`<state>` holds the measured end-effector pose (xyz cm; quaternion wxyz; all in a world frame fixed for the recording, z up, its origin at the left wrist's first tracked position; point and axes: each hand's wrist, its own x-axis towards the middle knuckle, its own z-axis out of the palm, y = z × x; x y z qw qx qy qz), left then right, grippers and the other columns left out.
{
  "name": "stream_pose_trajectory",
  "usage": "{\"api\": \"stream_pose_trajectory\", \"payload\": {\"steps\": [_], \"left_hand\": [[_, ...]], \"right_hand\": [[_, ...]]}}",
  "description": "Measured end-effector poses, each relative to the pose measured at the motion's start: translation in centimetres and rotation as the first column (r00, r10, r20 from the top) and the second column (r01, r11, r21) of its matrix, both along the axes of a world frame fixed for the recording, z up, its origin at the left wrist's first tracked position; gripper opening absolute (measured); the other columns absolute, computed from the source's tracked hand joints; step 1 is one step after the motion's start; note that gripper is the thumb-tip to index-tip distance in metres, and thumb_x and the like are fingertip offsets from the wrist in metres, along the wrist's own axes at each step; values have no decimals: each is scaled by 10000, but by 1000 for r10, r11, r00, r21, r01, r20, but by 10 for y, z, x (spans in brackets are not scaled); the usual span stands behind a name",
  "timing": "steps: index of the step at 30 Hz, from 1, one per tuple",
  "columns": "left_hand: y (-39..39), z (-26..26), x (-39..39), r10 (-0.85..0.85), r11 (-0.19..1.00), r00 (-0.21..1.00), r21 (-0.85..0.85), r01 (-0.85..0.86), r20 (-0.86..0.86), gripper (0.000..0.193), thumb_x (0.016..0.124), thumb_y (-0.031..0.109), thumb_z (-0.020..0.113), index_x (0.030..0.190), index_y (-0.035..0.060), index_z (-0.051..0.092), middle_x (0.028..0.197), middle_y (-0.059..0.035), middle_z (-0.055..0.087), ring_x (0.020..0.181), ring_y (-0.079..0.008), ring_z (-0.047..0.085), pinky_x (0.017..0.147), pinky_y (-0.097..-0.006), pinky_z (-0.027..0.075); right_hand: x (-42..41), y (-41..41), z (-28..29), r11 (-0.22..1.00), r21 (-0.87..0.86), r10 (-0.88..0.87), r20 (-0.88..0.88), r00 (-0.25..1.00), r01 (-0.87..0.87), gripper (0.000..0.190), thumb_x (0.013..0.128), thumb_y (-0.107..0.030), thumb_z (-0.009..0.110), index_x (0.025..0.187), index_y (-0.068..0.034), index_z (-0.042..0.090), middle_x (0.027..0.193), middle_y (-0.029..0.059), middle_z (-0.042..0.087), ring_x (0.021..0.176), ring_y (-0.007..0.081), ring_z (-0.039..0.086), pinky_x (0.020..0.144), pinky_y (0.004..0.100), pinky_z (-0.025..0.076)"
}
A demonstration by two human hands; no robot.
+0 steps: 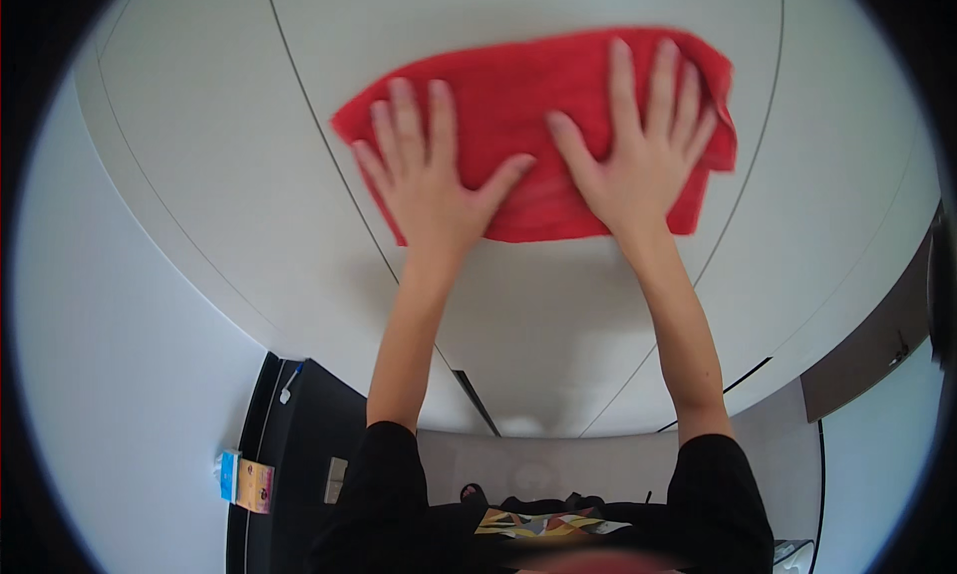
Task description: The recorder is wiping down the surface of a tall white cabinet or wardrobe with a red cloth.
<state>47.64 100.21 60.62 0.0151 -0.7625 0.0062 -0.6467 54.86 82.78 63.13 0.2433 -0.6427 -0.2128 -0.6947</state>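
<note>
A red cloth (pixel 523 140) is spread wide against a white cabinet door (pixel 516 312). My left hand (pixel 434 185) presses flat on the cloth's left part with its fingers spread. On the right part, my right hand (pixel 641 163) also rests palm down, fingers apart, slightly higher than the left. Neither hand curls around the fabric. The cloth's right edge is folded over and wrinkled, with a loose corner hanging near the door seam. Its left edge reaches the other seam. Both arms are stretched out from black sleeves.
Dark slot handles (pixel 475 402) sit at the lower part of the doors. At lower left a black cabinet (pixel 321 417) holds a pen (pixel 291 380) and tissue packs (pixel 247 484). A white wall (pixel 90 312) borders the left. A brown door (pixel 860 365) stands at the right.
</note>
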Motion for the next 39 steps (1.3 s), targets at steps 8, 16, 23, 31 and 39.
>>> {"api": "stream_pose_trajectory", "payload": {"steps": [8, 16, 23, 31, 39], "left_hand": [[126, -143, -44, 72, 959, 997, -275, -63, 22, 870, 887, 511, 582, 1539, 56, 229, 1570, -305, 131, 1447, -506, 96, 1143, -629, 72], [153, -412, -103, -85, 845, 807, -471, -253, -585, 894, 854, 513, 592, 1496, -20, 272, 1536, -398, 3, 1415, -575, -107, 1101, -680, -66], [102, -184, -46, -21, 943, 982, -329, -43, -189, 770, 864, 542, 576, 1481, 123, 387, 1554, -368, 47, 1406, -606, 11, 1092, -697, 20], [-47, -51, 23, 93, 996, 996, 1, -93, -18, 834, 803, 695, 584, 1459, 196, 455, 1578, -184, 257, 1444, -463, 179, 1070, -713, 79], [-125, -285, 19, -14, 985, 875, 142, 95, -483, 613, 836, 537, 646, 1370, 252, 554, 1474, -88, 427, 1339, -425, 340, 1058, -732, 125]], "right_hand": [[-60, 155, -93, 919, -363, 89, -184, 979, -152, 622, 855, -501, 587, 1434, -298, 489, 1516, 65, 402, 1185, 313, 491, 850, 567, 394], [-82, 179, -327, 424, -328, 536, -660, 526, -844, 750, 874, -208, 581, 1548, -266, 257, 915, 27, 666, 559, 153, 615, 489, 329, 503], [-43, 105, -127, 755, -536, 219, -336, 916, -377, 702, 766, -372, 656, 1443, -325, 473, 1457, 14, 489, 720, 179, 615, 679, 413, 492], [10, -39, -83, 997, 63, 43, -111, 993, -36, 703, 841, -482, 630, 1432, -127, 492, 1519, 249, 341, 1382, 452, 327, 1093, 612, 201], [-23, -74, -372, 967, 246, 228, -698, 679, -72, 692, 965, -353, 457, 1489, 46, 242, 1522, 404, -98, 1398, 601, -93, 1113, 671, 6]]}}
